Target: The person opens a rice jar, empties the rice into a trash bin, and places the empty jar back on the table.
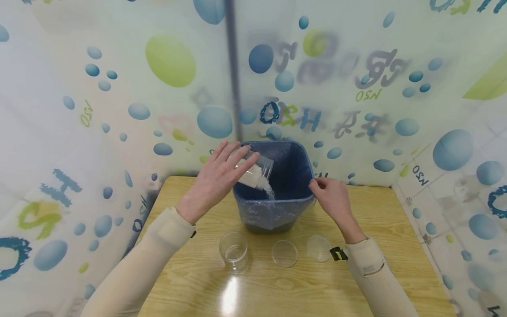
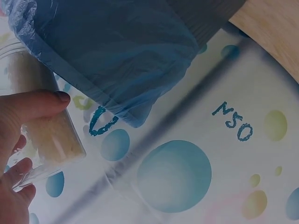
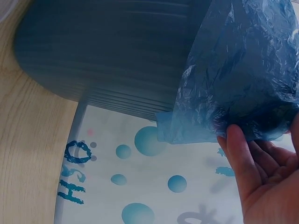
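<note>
My left hand grips a clear jar partly filled with white grains. Tipped on its side over a blue bin, the jar lets a stream of grains fall from its mouth inside the rim. In the left wrist view, the thumb and fingers wrap round the jar. A thin blue bag lines the bin and folds over its rim. At the bin's right rim, my right hand pinches the edge of this bag between thumb and fingers.
On the wooden table, an upright clear glass jar stands in front of the bin. Two flat clear discs, a left disc and a right disc, lie beside it. A patterned curtain encloses the table's back and sides.
</note>
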The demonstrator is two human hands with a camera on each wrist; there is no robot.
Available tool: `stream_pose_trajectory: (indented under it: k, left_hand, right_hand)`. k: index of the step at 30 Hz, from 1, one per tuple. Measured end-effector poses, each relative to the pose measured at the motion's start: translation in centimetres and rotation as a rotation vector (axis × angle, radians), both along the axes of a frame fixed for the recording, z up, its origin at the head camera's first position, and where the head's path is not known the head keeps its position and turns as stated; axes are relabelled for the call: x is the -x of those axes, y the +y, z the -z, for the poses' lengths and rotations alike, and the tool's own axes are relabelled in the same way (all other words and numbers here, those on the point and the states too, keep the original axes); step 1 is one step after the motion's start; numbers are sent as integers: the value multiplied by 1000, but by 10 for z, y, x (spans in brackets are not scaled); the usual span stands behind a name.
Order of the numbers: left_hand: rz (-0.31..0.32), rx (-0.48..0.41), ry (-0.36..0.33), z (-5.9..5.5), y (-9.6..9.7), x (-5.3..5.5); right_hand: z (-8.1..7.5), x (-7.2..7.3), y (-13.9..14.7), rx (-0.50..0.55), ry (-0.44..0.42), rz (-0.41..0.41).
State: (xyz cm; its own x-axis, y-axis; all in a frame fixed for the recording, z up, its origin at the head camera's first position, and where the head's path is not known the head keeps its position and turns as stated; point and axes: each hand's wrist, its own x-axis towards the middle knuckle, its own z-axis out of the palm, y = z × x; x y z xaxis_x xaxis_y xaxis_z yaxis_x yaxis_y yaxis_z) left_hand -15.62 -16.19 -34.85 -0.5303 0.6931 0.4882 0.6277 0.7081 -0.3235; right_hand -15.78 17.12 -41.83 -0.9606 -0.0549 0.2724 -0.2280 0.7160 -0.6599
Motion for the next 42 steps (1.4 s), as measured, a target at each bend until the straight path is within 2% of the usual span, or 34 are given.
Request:
stream_pose_trajectory:
  k: [14, 26, 32, 42]
  left_hand:
    - [-18, 78, 26, -1, 3, -2]
    - [-26, 77, 19, -1, 5, -3]
    - [-29, 37, 2, -1, 4, -4]
    - [-8, 4, 29, 1, 1, -5]
  right_hand:
    - [0, 0, 0, 3, -5, 11]
    - [-1, 0, 0, 13, -10, 6]
    - [0, 0, 0, 9, -14, 8]
    - [-1, 0, 0, 6, -10, 7]
